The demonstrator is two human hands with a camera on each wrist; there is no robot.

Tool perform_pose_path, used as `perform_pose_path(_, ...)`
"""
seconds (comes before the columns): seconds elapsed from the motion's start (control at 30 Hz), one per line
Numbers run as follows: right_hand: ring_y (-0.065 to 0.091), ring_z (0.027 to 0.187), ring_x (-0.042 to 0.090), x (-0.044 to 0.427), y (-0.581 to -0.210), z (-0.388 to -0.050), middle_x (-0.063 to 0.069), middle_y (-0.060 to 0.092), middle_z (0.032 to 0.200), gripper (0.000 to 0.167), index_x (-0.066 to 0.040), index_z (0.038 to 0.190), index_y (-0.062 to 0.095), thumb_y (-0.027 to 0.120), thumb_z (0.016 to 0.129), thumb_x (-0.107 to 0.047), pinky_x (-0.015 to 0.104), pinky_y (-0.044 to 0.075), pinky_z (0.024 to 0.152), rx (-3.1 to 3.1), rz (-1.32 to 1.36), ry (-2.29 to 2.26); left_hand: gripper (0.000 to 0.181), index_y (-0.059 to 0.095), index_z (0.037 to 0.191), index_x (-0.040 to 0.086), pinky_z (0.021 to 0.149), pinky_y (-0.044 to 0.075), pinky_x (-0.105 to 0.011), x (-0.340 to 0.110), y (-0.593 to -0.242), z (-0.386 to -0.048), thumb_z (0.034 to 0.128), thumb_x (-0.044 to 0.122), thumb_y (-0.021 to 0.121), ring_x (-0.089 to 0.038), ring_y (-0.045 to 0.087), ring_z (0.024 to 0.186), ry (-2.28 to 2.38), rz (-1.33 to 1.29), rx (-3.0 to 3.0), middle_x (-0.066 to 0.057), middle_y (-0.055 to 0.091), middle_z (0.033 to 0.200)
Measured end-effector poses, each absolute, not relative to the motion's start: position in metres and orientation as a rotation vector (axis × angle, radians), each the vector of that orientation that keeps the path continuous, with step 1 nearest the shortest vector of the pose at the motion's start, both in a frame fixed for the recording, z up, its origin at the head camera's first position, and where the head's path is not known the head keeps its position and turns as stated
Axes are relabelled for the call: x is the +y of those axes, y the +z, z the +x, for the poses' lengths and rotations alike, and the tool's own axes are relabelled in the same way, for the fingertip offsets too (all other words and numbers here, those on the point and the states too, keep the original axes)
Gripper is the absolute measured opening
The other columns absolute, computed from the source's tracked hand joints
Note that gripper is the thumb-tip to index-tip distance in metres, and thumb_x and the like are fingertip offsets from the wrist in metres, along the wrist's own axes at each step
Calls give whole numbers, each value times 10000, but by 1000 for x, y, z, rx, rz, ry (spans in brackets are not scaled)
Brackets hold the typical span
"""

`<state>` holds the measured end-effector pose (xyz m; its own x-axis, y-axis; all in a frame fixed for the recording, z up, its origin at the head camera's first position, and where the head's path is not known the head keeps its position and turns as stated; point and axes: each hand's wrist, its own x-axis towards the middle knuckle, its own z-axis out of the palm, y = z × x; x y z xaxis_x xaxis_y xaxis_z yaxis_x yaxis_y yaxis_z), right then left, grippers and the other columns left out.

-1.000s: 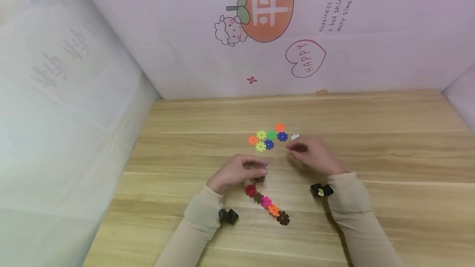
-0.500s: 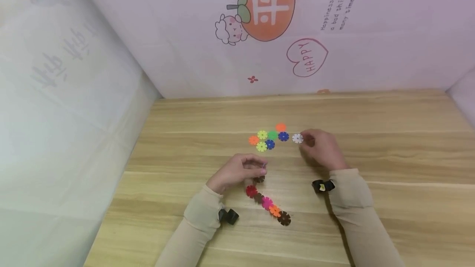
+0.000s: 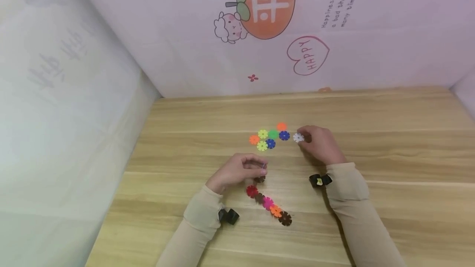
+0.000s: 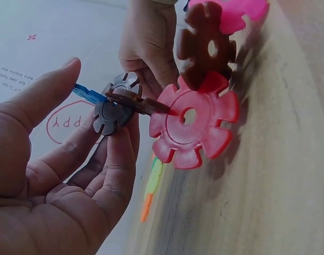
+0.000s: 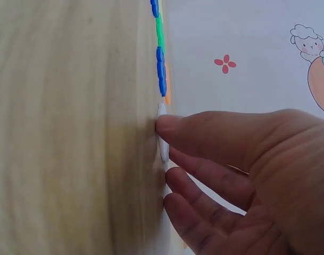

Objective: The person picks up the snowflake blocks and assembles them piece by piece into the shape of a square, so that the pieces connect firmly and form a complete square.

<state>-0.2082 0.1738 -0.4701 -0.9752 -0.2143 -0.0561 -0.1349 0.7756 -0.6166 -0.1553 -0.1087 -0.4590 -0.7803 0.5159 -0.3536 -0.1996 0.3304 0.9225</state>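
Pickup, I judge: right grip (image 3: pixel 320 144) pinches white disc (image 3: pixel 298 137) beside blue disc (image 3: pixel 284 135), left grip (image 3: pixel 237 170) pinches chain (image 3: pixel 268 203); lift likely next.

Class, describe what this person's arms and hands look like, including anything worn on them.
The left sleeve and right sleeve are long, plain and beige, each with a thicker band near the cuff. Beside each wrist sits a small black item: the left black item looks plain, while the right black item bears a yellowish mark. The left hand and right hand are ungloved.
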Motion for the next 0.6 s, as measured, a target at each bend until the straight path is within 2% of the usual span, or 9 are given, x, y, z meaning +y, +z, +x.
perform_pose_path(0.4,639,998,332,173,-468,-204,209,674,1128,336,-4,1223,645,701,898,-72,493,540,856,2832,-234,-981,406,654,1252,87,905,555,-287,-107,-456,-154,878,212,752,-131,689,1005,1494,286,1982,-21,728,1112)
perform_pose_path(0.6,659,1016,336,171,-473,-197,184,711,1110,222,-44,1107,715,713,893,-103,512,532,899,2823,-297,-1047,404,661,1247,88,913,553,-292,-108,-457,-153,875,211,759,-137,693,1008,1502,277,1973,-25,731,1109)
